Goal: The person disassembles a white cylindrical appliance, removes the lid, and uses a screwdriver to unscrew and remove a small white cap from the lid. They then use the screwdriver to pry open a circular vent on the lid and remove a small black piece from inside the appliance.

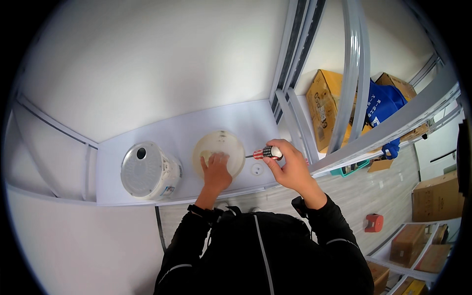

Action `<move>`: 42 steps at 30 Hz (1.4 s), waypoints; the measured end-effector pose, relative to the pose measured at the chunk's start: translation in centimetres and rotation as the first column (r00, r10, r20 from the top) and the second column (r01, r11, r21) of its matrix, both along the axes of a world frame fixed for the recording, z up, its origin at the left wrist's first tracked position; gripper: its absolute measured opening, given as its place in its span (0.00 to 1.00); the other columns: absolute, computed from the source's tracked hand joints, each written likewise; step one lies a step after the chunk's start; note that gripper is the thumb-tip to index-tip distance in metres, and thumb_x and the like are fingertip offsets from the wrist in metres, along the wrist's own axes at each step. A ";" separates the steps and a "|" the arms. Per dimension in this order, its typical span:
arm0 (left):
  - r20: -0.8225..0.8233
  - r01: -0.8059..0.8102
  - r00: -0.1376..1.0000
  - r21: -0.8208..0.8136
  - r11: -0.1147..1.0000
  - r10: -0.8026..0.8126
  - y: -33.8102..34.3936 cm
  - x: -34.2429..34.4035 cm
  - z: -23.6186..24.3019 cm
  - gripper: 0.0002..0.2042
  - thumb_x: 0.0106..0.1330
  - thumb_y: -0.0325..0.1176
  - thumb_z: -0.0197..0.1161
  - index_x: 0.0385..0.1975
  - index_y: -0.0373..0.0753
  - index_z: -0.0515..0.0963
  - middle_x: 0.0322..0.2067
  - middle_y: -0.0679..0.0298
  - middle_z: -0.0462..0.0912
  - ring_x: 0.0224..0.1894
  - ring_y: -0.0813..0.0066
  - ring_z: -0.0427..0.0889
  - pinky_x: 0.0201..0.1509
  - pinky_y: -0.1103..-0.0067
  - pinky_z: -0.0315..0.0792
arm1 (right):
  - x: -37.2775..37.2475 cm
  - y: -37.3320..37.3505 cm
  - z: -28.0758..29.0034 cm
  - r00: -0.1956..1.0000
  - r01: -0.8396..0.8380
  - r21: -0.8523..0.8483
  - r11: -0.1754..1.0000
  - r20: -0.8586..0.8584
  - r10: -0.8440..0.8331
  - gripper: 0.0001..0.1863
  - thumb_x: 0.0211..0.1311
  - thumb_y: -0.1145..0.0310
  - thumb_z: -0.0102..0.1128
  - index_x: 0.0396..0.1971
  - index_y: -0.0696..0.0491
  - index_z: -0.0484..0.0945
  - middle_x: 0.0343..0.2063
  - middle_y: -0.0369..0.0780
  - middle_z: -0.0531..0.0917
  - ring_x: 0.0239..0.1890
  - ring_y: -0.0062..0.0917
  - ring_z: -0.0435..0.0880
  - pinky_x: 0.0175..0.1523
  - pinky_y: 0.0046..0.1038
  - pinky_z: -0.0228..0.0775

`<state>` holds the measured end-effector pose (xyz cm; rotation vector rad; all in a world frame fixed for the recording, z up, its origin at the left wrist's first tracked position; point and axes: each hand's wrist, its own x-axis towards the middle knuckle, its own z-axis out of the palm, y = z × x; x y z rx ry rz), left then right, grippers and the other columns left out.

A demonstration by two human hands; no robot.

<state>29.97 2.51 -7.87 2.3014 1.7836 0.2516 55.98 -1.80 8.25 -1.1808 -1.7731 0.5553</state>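
Observation:
My right hand (pixel 289 167) is closed around the patterned red, white and black handle of a screwdriver (pixel 268 153). The screwdriver's shaft points left, its tip close to the rim of a round, cream-coloured disc-like piece (pixel 236 158) on the white shelf. Whether the tip touches the rim, I cannot tell. My left hand (pixel 216 172) lies on this round piece with its fingers spread, covering part of its middle. Just right of the round piece is a small white disc (pixel 256 169) with dark spots.
A white bucket (pixel 169 172), its grey lid holed, stands left on the shelf (pixel 110 160). Metal uprights (pixel 355 64) rise at the right. Beyond them are a yellow carton (pixel 322 110) and a blue bag (pixel 386 101). A red stool (pixel 374 222) stands on the floor.

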 end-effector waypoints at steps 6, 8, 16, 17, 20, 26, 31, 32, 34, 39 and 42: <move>0.197 -0.031 0.980 0.026 0.999 0.025 0.9 0.1 -1.0 0.27 0.64 0.41 0.70 0.65 0.45 0.79 0.62 0.58 0.77 0.71 0.53 0.70 0.81 0.47 0.51 | -1.2 0.6 -0.6 0.999 0.018 -0.037 0.999 0.027 -0.017 0.20 0.66 0.71 0.74 0.55 0.56 0.78 0.44 0.46 0.86 0.39 0.36 0.88 0.45 0.31 0.81; 0.206 -0.014 0.979 0.071 0.997 -0.001 1.1 0.2 -1.2 0.28 0.63 0.45 0.73 0.64 0.45 0.80 0.60 0.56 0.77 0.68 0.51 0.71 0.78 0.49 0.58 | -1.8 0.8 -1.3 0.998 0.032 -0.051 0.998 0.049 -0.030 0.21 0.66 0.71 0.73 0.56 0.56 0.78 0.45 0.47 0.86 0.41 0.40 0.88 0.46 0.33 0.82; 0.276 0.024 0.960 0.078 0.997 -0.045 0.7 0.8 -1.0 0.31 0.58 0.47 0.76 0.62 0.44 0.82 0.60 0.52 0.72 0.66 0.49 0.68 0.74 0.50 0.60 | -3.1 1.8 -4.0 0.999 0.032 -0.057 0.998 0.042 -0.030 0.21 0.67 0.71 0.72 0.57 0.57 0.76 0.50 0.51 0.85 0.44 0.50 0.88 0.47 0.39 0.83; 0.284 0.022 0.958 0.044 0.999 -0.033 0.7 0.8 -0.8 0.31 0.58 0.47 0.76 0.62 0.44 0.82 0.60 0.53 0.71 0.66 0.49 0.67 0.74 0.50 0.59 | -3.3 1.9 -4.2 0.998 0.042 -0.057 0.998 0.042 -0.039 0.21 0.67 0.72 0.72 0.57 0.57 0.76 0.50 0.51 0.85 0.45 0.50 0.88 0.47 0.39 0.83; 0.242 0.116 0.961 0.085 0.990 -0.134 0.7 0.1 -0.6 0.32 0.57 0.44 0.75 0.65 0.45 0.80 0.63 0.53 0.73 0.67 0.45 0.68 0.74 0.51 0.61 | -3.7 2.2 -4.6 0.998 0.055 -0.047 0.997 0.046 -0.053 0.21 0.67 0.72 0.72 0.57 0.57 0.76 0.50 0.51 0.85 0.45 0.50 0.89 0.47 0.39 0.83; 0.292 0.128 0.948 0.021 0.992 -0.129 0.7 -0.5 -2.3 0.33 0.60 0.44 0.73 0.68 0.48 0.78 0.73 0.58 0.70 0.77 0.51 0.63 0.82 0.44 0.47 | -4.7 2.4 -4.6 0.998 0.036 -0.077 0.996 0.050 -0.032 0.20 0.69 0.71 0.72 0.57 0.58 0.75 0.48 0.52 0.85 0.42 0.47 0.90 0.44 0.38 0.84; 0.239 0.159 0.956 0.059 0.986 -0.168 0.4 -0.2 -2.0 0.34 0.65 0.48 0.72 0.72 0.49 0.75 0.73 0.58 0.70 0.78 0.51 0.61 0.82 0.43 0.47 | -5.1 2.5 -5.0 0.995 0.055 -0.034 0.998 0.081 -0.052 0.20 0.69 0.71 0.72 0.56 0.58 0.75 0.46 0.51 0.85 0.39 0.44 0.91 0.42 0.37 0.84; 0.222 0.166 0.959 0.056 0.985 -0.175 0.4 -0.2 -1.9 0.34 0.66 0.49 0.71 0.72 0.50 0.75 0.73 0.58 0.70 0.78 0.51 0.61 0.82 0.43 0.47 | -5.2 2.5 -4.9 0.995 0.059 -0.037 0.998 0.087 -0.056 0.20 0.69 0.71 0.72 0.56 0.58 0.75 0.46 0.51 0.85 0.39 0.44 0.91 0.42 0.37 0.84; 0.204 0.173 0.963 0.046 0.984 -0.179 0.4 -0.3 -1.8 0.34 0.65 0.49 0.71 0.72 0.50 0.75 0.73 0.58 0.70 0.78 0.51 0.60 0.82 0.42 0.47 | -5.3 2.5 -4.9 0.993 0.071 -0.040 0.997 0.097 -0.067 0.20 0.69 0.71 0.72 0.56 0.58 0.75 0.46 0.51 0.85 0.39 0.44 0.91 0.42 0.37 0.84; 0.168 0.183 0.967 0.052 0.982 -0.189 0.4 -0.4 -1.8 0.34 0.65 0.48 0.71 0.72 0.50 0.75 0.72 0.59 0.69 0.78 0.52 0.60 0.81 0.41 0.47 | -5.4 2.5 -5.0 0.992 0.075 -0.048 0.996 0.108 -0.069 0.20 0.68 0.71 0.72 0.56 0.57 0.75 0.47 0.51 0.85 0.39 0.45 0.91 0.41 0.37 0.84; 0.163 0.181 0.969 0.053 0.982 -0.187 0.4 -0.3 -1.8 0.34 0.64 0.48 0.71 0.72 0.50 0.75 0.72 0.59 0.69 0.78 0.52 0.60 0.81 0.41 0.47 | -5.4 2.5 -5.0 0.991 0.078 -0.074 0.994 0.111 -0.069 0.20 0.69 0.70 0.72 0.56 0.57 0.76 0.48 0.50 0.85 0.40 0.43 0.90 0.43 0.36 0.85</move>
